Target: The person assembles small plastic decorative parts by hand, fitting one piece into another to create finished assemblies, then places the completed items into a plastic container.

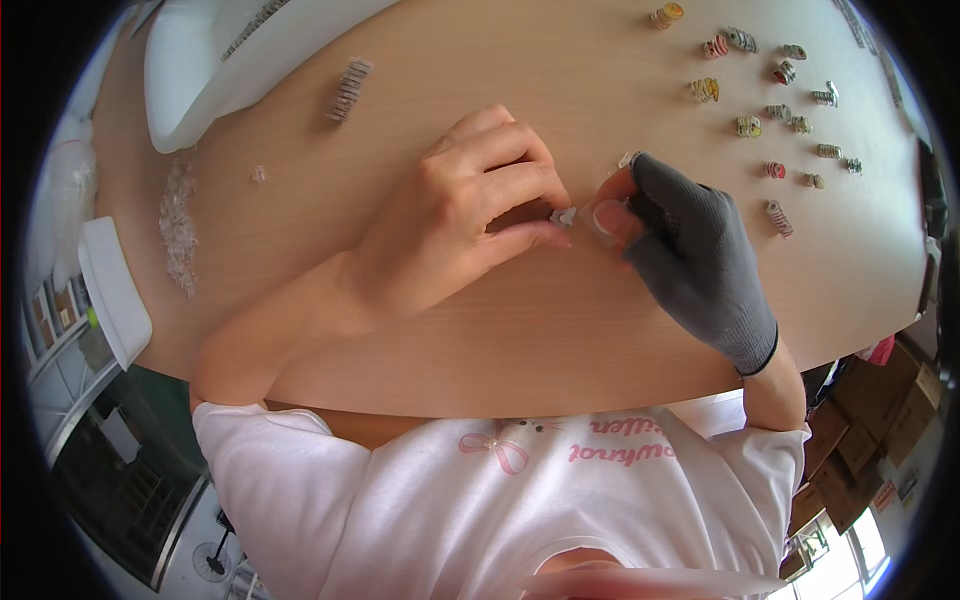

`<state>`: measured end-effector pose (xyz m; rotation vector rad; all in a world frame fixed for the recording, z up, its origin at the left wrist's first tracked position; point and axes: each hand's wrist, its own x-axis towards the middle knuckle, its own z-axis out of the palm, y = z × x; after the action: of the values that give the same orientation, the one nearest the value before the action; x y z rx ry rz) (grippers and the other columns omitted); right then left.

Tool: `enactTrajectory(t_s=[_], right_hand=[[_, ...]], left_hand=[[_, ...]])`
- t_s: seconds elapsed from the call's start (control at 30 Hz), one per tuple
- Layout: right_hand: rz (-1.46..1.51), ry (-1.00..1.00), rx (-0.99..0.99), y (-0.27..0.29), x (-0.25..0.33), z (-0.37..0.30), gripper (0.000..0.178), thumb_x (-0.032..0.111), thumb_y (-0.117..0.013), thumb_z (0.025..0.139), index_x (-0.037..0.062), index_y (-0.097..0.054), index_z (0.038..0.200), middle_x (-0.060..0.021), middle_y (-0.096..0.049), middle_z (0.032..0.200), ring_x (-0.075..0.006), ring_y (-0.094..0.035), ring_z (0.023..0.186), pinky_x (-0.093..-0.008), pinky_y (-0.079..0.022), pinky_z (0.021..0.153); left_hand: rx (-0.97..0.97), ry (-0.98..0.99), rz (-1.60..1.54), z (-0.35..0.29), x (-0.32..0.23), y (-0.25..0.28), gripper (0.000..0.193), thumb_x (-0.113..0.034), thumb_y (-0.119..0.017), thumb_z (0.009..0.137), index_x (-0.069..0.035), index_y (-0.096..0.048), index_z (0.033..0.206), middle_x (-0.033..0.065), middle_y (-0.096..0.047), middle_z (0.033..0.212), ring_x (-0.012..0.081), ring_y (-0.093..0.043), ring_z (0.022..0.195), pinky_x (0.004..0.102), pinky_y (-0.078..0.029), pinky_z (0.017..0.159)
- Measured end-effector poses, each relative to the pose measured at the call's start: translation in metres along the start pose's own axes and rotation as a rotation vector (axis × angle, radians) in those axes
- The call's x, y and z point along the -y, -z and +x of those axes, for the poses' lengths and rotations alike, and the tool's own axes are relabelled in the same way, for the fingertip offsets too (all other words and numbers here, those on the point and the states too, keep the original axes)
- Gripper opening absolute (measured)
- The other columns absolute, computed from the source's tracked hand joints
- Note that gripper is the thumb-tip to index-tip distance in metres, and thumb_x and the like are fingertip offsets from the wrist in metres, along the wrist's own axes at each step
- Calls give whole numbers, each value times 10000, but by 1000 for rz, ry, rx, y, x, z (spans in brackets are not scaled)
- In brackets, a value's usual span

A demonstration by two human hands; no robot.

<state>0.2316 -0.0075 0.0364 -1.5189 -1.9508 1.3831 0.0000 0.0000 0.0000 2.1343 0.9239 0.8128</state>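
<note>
My bare left hand (470, 195) is closed in a pinch above the middle of the table. Between its thumb and fingertips sits a small silver-grey piece (563, 216), too small to name. Close beside it on the right, my right hand (690, 245) wears a grey glove that leaves the fingertips bare. Its thumb and forefinger are pressed together, and what they hold is mostly hidden. A little clear piece (628, 159) shows at the upper edge of those fingers; whether it is held or lies on the table, I cannot tell.
Several short ridged stacks (748, 126) in yellow, red, green and grey stand or lie at the far right. A longer grey-pink stack (348, 90) lies far left, near a white bin (185, 110). Clear plastic bits (178, 230) are heaped at left, beside a white tray (112, 290).
</note>
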Motion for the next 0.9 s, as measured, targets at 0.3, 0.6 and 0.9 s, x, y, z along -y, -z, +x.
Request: enactTrajectory(t_s=[0.3, 0.6, 0.9], right_hand=[[-50, 48, 23, -4, -1, 0, 123, 118, -599, 991, -2, -583, 968, -43, -603, 707, -95, -556, 604, -264, -462, 592], [-112, 38, 22, -5, 5, 3, 97, 95, -589, 984, 1, -586, 960, -43, -572, 664, -92, -510, 577, -262, -424, 566], [-141, 56, 13, -2, 7, 4, 87, 81, -583, 977, 0, -589, 945, -23, -524, 646, -85, -472, 571, -258, -412, 559]], left_hand=[[-4, -15, -40, 0, 2, 0, 248, 11, -843, 673, -35, -734, 891, 41, -631, 906, 202, -589, 859, 330, -505, 687], [-59, 15, -53, -1, 2, -3, 209, 19, -842, 673, -36, -739, 846, 31, -628, 861, 196, -591, 831, 322, -507, 666], [-87, -14, 9, 0, -2, -6, 256, 15, -849, 643, -27, -706, 851, 65, -619, 886, 237, -579, 841, 348, -488, 700]])
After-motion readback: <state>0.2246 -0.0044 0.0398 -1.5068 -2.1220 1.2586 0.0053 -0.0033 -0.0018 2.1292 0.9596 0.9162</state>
